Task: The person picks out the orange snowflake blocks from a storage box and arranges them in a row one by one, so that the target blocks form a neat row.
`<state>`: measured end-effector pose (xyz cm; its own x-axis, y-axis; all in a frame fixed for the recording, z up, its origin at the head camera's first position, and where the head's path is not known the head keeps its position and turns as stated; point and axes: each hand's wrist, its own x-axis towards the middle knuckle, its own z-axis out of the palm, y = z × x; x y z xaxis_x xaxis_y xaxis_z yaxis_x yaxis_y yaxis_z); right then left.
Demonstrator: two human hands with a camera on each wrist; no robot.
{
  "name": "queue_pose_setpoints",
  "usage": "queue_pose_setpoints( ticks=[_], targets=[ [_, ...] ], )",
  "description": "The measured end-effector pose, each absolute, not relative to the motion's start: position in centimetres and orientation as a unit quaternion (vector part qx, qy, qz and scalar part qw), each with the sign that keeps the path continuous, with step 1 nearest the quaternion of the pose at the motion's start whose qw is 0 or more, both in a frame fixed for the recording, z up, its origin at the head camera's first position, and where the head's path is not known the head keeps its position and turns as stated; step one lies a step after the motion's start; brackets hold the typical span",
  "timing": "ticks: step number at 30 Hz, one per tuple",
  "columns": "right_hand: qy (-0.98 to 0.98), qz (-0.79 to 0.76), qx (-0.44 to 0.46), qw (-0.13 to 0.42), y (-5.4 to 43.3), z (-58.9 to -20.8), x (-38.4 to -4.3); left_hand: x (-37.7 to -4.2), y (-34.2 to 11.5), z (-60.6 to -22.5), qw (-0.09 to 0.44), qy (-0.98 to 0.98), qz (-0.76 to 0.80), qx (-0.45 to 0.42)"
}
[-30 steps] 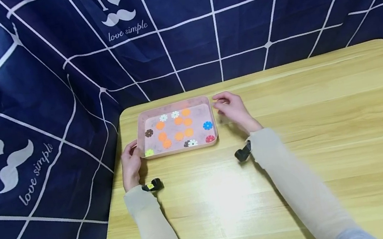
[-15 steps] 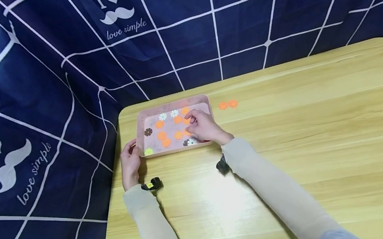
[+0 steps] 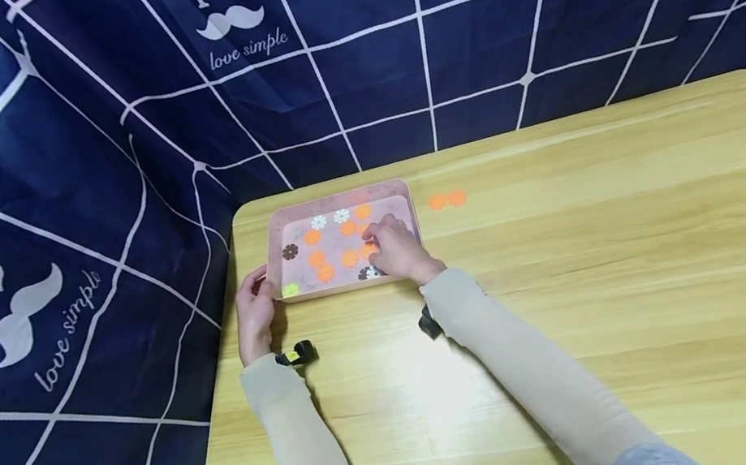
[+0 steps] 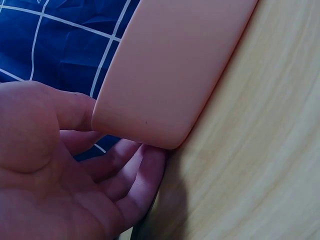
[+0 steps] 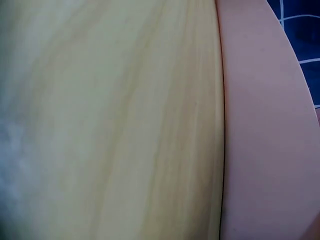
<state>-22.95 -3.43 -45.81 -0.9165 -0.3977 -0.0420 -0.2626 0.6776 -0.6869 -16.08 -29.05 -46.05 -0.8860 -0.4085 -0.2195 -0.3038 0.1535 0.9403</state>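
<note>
Two beige sleeves, the left [image 3: 299,434] and the right [image 3: 535,362], reached forward over a wooden table [image 3: 644,261]. A small black camera sat at each wrist, the left one [image 3: 300,353] and the right one [image 3: 429,323].

The left hand [image 3: 256,314] gripped the near left corner of a pink tray [image 3: 345,289], its thumb at the rim and its bent fingers against the outside of the corner. The tray lay flat on the left part of the table. A yellow-green disc [image 3: 289,289] lay inside that corner; near the front wall, a brown disc and a white disc [image 3: 371,272] overlapped.

The right hand [image 3: 402,251] was over the tray's right half, fingers bent, thumb and forefinger slightly apart beside orange discs [image 3: 349,258]. Whether it held one could not be told.

Farther back, two white discs [image 3: 319,222] lay inside the tray. Right of it, two touching orange discs [image 3: 447,200] rested on the table. Blue cloth [image 3: 472,27] with white lines hung behind.
</note>
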Motion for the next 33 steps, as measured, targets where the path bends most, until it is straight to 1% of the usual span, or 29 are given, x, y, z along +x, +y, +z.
queue_pose_setpoints(
  ticks=[5, 13, 20, 33],
  targets=[
    [0.918, -0.346, -0.17, 0.096, -3.67, -45.74, -22.9, -16.05, -29.08, -45.96, 0.041, -0.76, -0.604, 0.236],
    [0.923, -0.324, -0.185, 0.097, -3.81, -45.79, -22.87, -15.76, -29.02, -46.05, 0.041, -0.756, -0.607, 0.241],
    [0.922, -0.33, -0.17, 0.106, -3.78, -45.67, -22.68, -15.61, -29.01, -46.07, 0.036, -0.756, -0.607, 0.242],
    [0.932, -0.306, -0.172, 0.091, -3.42, -45.85, -22.41, -15.75, -28.64, -45.9, 0.026, -0.759, -0.605, 0.239]
  ],
)
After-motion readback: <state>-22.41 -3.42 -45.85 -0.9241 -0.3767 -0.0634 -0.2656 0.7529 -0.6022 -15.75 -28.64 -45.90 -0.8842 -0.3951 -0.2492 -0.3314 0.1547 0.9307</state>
